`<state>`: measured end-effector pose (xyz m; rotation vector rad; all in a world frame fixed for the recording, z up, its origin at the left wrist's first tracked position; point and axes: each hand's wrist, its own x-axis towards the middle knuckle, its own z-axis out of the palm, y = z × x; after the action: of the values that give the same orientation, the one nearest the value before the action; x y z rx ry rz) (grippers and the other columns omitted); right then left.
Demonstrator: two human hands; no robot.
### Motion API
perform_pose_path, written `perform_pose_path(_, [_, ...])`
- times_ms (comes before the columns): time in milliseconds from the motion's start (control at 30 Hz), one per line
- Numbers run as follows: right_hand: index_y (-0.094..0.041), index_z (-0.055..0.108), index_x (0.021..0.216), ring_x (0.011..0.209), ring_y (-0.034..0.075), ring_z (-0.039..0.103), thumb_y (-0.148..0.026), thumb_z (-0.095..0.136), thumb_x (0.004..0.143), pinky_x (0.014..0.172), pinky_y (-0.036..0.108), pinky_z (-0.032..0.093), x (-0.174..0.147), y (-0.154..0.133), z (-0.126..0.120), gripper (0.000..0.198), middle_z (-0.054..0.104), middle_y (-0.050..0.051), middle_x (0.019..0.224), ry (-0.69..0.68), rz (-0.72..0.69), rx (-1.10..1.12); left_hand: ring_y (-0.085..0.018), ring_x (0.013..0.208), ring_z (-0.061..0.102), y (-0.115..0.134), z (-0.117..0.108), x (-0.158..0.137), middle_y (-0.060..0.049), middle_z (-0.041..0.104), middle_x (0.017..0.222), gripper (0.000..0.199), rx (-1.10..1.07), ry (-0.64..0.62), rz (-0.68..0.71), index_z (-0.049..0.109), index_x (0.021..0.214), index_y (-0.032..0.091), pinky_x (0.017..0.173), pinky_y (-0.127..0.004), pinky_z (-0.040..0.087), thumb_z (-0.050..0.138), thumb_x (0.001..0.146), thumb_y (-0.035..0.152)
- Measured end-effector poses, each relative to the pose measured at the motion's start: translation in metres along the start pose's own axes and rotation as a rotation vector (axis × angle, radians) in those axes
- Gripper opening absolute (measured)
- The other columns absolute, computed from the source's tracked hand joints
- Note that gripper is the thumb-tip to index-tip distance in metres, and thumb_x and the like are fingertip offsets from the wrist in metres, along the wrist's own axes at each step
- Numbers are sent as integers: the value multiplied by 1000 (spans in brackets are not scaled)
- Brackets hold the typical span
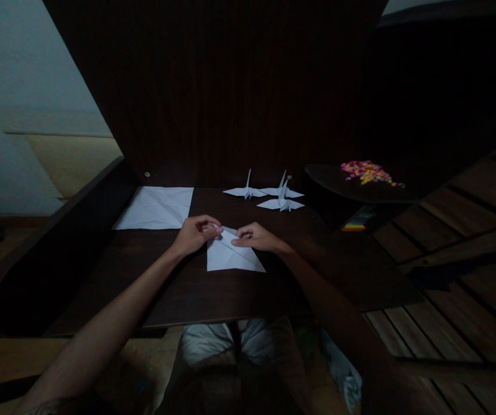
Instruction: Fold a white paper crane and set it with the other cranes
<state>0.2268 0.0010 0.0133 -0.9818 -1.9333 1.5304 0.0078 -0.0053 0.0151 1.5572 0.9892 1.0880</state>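
A partly folded sheet of white origami paper (233,259) lies on the dark desk in front of me. My left hand (197,233) pinches its upper left edge between thumb and fingers. With thumb and curled fingers, my right hand (257,236) grips the paper's upper right part. Folded layers show between the two hands; the fingertips hide part of the upper edge. Behind the paper stand three white paper cranes, one at the left (248,192), one at the back right (295,193) and one in front of that (280,204).
A creased white sheet (156,207) lies flat at the desk's back left. On a small rounded shelf (325,176) at the right sits a heap of small colourful pieces (366,172). A dark side panel (57,248) bounds the desk (178,300) on the left; wooden slats (455,311) are at the right.
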Motion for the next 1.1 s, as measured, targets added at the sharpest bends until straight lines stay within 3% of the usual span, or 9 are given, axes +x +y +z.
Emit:
perform_pose_path(200, [-11,63,66,56,9,45,-52,70,67,53,21,33,1,2,3,41,52,-2,59,46,-26,-31,-12,56,61,5,1,-3,-2,65,62,30,15,-79,-32,65,83,12,56,-23,48,76,68,35])
perform_pose_path(500, [-11,64,68,54,8,43,-49,71,67,52,21,32,-2,-1,3,39,53,-3,59,4,-37,-59,-10,55,58,4,-1,-2,-2,65,64,28,-11,-268,-165,66,76,12,53,-22,46,74,70,38])
perform_pose_path(933, [-11,66,76,55,8,42,-44,71,69,53,21,32,-2,-5,2,34,52,-3,61,-31,-41,-84,-9,49,56,6,5,-4,-1,65,57,21,-34,-279,-157,67,75,12,49,-21,44,77,68,29])
perform_pose_path(1100, [-11,65,74,55,8,42,-42,69,70,53,21,32,-3,-8,2,31,52,-3,61,-42,-41,-85,-10,48,57,7,7,-5,-3,67,59,25,-50,-302,-171,66,76,12,49,-21,45,76,69,33])
